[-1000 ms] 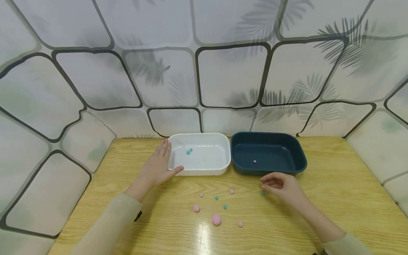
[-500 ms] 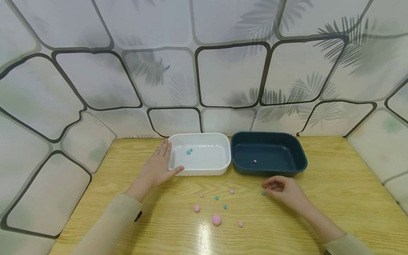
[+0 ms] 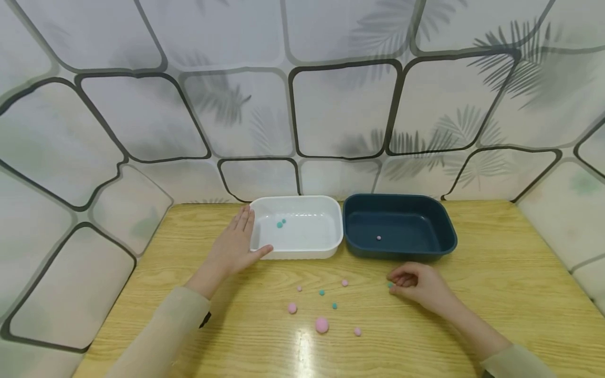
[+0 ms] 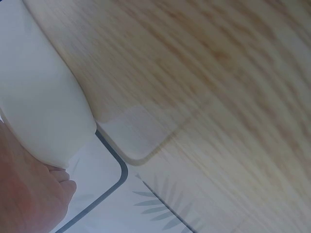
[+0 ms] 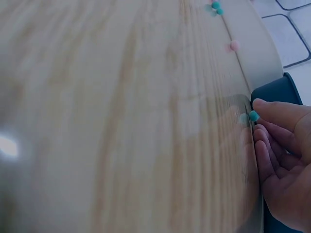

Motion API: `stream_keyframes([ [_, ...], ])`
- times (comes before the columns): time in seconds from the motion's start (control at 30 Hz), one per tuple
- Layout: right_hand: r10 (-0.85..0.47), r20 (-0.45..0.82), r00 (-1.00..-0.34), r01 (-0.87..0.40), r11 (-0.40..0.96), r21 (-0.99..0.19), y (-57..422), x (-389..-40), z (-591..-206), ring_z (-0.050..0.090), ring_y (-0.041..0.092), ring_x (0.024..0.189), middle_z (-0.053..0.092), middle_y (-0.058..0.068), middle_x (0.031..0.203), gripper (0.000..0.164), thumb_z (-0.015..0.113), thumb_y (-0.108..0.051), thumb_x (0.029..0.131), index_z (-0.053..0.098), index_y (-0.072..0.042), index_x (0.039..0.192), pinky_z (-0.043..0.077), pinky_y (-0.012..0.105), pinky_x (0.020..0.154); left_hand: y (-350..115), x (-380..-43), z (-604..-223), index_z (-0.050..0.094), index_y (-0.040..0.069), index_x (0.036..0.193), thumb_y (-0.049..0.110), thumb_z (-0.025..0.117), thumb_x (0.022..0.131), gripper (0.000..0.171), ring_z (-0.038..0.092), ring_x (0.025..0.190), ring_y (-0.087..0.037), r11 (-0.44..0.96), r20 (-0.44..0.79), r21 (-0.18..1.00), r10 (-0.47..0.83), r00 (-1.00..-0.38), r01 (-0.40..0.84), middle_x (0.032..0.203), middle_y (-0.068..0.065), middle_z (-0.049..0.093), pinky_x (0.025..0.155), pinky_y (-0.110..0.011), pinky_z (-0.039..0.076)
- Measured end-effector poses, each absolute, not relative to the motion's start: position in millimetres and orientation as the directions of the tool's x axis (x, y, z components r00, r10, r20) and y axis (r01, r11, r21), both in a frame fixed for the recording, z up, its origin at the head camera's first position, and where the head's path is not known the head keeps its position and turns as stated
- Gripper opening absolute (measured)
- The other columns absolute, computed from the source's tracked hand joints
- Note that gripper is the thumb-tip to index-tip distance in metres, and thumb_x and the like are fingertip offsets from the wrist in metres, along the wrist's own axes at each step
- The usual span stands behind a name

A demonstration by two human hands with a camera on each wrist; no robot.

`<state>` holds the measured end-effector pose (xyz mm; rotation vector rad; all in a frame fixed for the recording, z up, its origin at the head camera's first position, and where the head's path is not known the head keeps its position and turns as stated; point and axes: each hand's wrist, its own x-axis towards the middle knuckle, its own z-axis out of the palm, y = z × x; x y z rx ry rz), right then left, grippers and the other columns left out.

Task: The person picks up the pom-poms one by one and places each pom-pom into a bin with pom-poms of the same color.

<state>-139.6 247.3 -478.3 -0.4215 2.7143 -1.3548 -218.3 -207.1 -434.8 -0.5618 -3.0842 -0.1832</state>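
Yellowish wood grain covers the tabletop (image 3: 257, 341); from where I stand I lay a clock dial on it, hub on the small teal ball (image 3: 390, 284), twelve toward the wall. Nearest the person, a big pink ball (image 3: 322, 325) lies at eight and a small pink ball (image 3: 357, 332) around seven. Between eight and nine come a medium pink ball (image 3: 292, 308) and a loose teal pellet (image 3: 334, 305); close to nine, a second teal pellet (image 3: 322, 292), a tiny pink pellet (image 3: 300, 289) and another pink pellet (image 3: 345, 283).

At the hub, the teal ball seems to rest on the wood. The right hand (image 3: 423, 283) is at three o'clock, thumb on the near side, curved fingers on the far side; whether they truly pinch it I cannot tell. I'd close both sides evenly, low and softly, since one-sided pressure could roll it off. A straight lift would be wise too: the navy tray (image 3: 411, 231), with a lone pink bead (image 3: 379, 238) inside, stands close at twelve, and knuckles could bump its front wall.

Off at ten, beside it, the white tray (image 3: 312, 236) holds two teal beads (image 3: 280, 224). The left hand (image 3: 229, 254), between nine and ten, lies against its left end, fingers straight, thumb spread; a useful brace, I'd say. Farthest is the leaf-printed wall (image 3: 340, 115).
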Motion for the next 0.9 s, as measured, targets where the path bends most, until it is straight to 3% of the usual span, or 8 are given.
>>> stream_keyframes([
  [0.4,-0.3,0.069,-0.951,-0.255,0.641,-0.724,244.4,-141.2,-477.0,0.059,-0.004,0.073,0.072,-0.006,0.084,0.014,0.091,-0.01,0.083,0.082,-0.014,0.093,0.054,0.019,0.064,-206.9,-218.3,-433.9,0.011,-0.012,0.165,0.067,0.054,0.101,0.11,0.01,0.165,-0.043,0.93,0.016,0.118,0.35,-0.937,0.349,0.175,-0.03,0.009,0.135,-0.052,0.019],
  [0.9,-0.283,0.117,-0.952,-0.281,0.656,-0.701,235.9,-143.1,-459.2,0.061,-0.004,0.073,0.075,-0.006,0.085,0.01,0.088,-0.01,0.086,0.082,-0.016,0.091,0.055,0.019,0.065,-207.6,-219.2,-434.8,0.012,-0.012,0.165,0.067,0.052,0.101,0.11,0.013,0.165,-0.045,0.926,0.022,0.105,0.362,-0.932,0.362,0.175,-0.031,0.01,0.135,-0.053,0.02],
])
